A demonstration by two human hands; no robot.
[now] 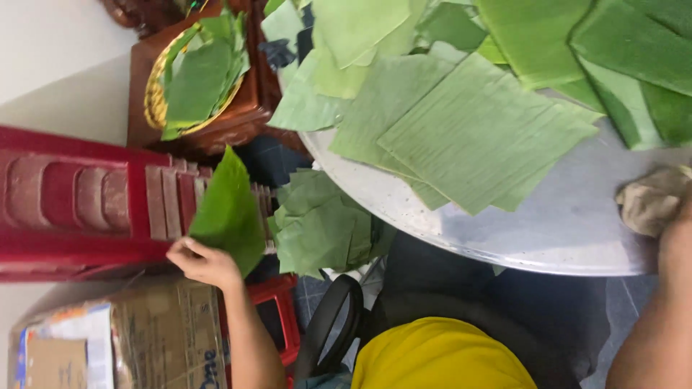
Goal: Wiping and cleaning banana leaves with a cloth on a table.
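My left hand point(205, 263) is low on the left and grips a green banana leaf piece point(227, 209) by its lower edge. It holds the leaf up in front of a red plastic chair point(72, 202). At the right edge my right hand point(677, 234) is closed on a crumpled beige cloth point(649, 200), which lies on a round grey metal tabletop point(548, 230). Its fingers are mostly hidden by the cloth and the frame edge. Several cut leaf sheets point(468, 130) lie overlapped on the tabletop between my hands.
A lower pile of leaf pieces point(317, 230) sits beside the table's rim. A yellow-rimmed basket of leaves point(194, 79) rests on a dark wooden stand. A cardboard box point(144, 338) lies under my left arm, and a black chair back point(331, 324) stands near my yellow shirt.
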